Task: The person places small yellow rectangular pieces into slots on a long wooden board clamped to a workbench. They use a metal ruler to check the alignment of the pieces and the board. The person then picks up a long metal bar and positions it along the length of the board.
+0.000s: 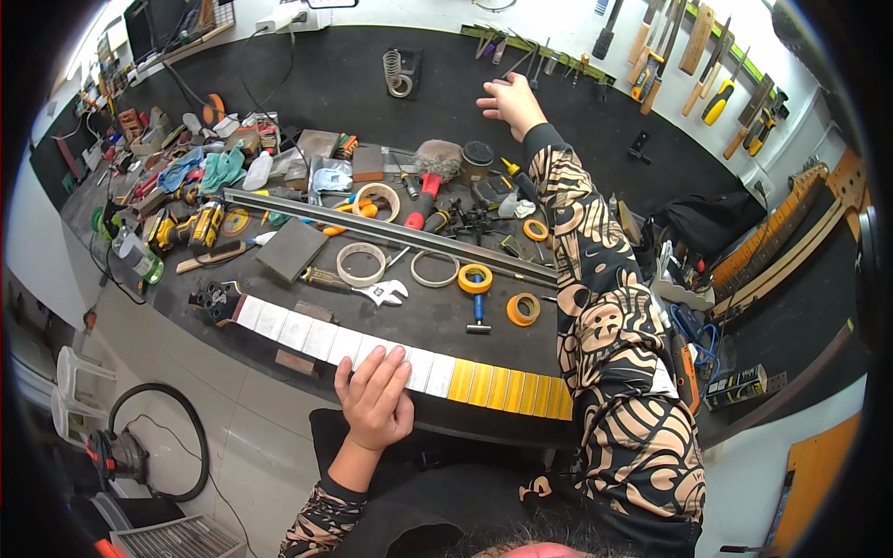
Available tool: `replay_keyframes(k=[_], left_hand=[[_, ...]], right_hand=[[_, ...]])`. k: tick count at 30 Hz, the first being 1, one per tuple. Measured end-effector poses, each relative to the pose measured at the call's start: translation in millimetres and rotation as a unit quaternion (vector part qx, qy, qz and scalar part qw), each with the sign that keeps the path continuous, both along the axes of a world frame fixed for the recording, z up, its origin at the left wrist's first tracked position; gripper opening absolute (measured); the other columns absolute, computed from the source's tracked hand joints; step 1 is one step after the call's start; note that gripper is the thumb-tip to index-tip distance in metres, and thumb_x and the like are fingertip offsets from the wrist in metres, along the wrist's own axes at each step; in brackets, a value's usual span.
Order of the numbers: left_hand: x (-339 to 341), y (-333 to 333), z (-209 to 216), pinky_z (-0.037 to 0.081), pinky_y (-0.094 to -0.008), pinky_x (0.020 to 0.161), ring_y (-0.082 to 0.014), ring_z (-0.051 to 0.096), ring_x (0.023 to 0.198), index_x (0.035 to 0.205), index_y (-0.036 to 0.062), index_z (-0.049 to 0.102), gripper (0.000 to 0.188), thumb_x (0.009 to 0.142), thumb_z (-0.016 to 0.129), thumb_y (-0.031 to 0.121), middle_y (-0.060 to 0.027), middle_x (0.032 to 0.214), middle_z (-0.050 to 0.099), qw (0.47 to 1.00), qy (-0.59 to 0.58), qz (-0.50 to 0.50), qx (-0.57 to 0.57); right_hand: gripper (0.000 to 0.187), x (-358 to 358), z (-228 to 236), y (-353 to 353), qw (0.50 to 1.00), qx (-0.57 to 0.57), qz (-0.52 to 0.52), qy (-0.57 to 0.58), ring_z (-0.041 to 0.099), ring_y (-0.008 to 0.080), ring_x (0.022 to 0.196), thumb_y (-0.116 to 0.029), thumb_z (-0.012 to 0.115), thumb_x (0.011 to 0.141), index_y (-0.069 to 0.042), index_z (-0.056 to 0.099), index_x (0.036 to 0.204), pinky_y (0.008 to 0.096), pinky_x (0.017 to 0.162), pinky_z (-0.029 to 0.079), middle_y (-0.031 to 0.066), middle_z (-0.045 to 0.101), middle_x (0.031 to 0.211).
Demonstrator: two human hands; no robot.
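Note:
A guitar neck point(307, 335) lies across the near side of the bench, its dark headstock point(219, 299) at the left. White tape strips cover much of its fretboard, and yellow tape strips point(498, 386) cover the right end. My left hand point(377, 395) rests on the white-taped part, fingers laid flat over it. My right hand point(512, 100) reaches far across to the tool rack point(577, 65) on the back wall, its fingers apart. A thin dark tool point(521, 62) slants close to those fingers; whether they touch it I cannot tell.
A long metal straightedge point(391, 231) crosses the bench beyond the neck. Tape rolls point(361, 264), an adjustable wrench point(383, 292), a blue-handled razor point(479, 307) and a flat grey plate point(290, 248) lie around it. Drills point(200, 228) and clutter fill the left. A vacuum point(121, 456) stands on the floor.

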State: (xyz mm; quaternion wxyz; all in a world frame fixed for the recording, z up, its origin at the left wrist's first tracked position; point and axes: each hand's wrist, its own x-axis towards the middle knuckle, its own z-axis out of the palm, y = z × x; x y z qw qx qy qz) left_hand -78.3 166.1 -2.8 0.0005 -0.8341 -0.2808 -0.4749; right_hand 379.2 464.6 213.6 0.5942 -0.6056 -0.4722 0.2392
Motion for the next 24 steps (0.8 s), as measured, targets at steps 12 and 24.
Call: replay_keyframes(k=[12, 24], left_hand=[[-1, 2, -5, 0.024, -0.0583, 0.144, -0.0299, 0.069, 0.151, 0.138, 0.0109, 0.082, 0.056, 0.085, 0.068, 0.002, -0.0074, 0.151, 0.083, 1.0, 0.004, 0.008, 0.008], [1, 1, -4, 0.025, -0.06, 0.143, -0.0343, 0.068, 0.152, 0.135, 0.0066, 0.081, 0.055, 0.084, 0.064, -0.002, -0.012, 0.151, 0.082, 1.0, 0.001, 0.004, 0.011]], right_hand=[[0.091, 24, -10, -31, 0.999, -0.032, 0.036, 0.02, 0.081, 0.0325, 0.122, -0.012, 0.068, 0.116, 0.002, 0.014, 0.189, 0.0443, 0.098, 0.068, 0.0286, 0.042, 0.184], [0.098, 16, -7, -29, 0.996, -0.002, 0.037, 0.076, 0.081, 0.0343, 0.124, -0.011, 0.07, 0.115, 0.002, 0.007, 0.189, 0.0446, 0.099, 0.069, 0.0303, 0.041, 0.183]])
